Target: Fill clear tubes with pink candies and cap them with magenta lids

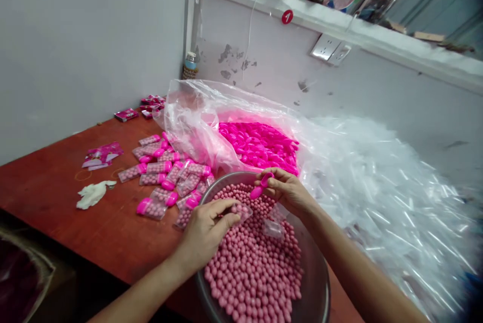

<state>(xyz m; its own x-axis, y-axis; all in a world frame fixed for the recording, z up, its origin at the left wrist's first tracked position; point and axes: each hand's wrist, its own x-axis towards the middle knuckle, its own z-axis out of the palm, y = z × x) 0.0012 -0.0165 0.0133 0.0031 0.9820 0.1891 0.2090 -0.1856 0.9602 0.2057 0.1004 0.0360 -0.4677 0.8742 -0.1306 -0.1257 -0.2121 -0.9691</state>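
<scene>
My left hand (206, 232) pinches a small clear plastic container (244, 212) with pink balls in it, over a dark metal bowl (325, 277). Between the fingers and thumb of my right hand (290, 191) is a bright pink plastic cap (258, 191), its lid part flipped open. The cap is close to the container but apart from it. Round pink balls (252, 272) fill much of the bowl. Another clear plastic container (273, 229) lies on top of them, below my right hand.
Filled containers with pink caps (156, 179) lie left of the bowl. Behind it, a clear bag (188, 111) holds many pink caps (260, 147). Clear plastic containers (388, 202) are heaped at right. A white crumpled cloth (94, 194) and pink packets (102, 154) are on the red table (113, 232).
</scene>
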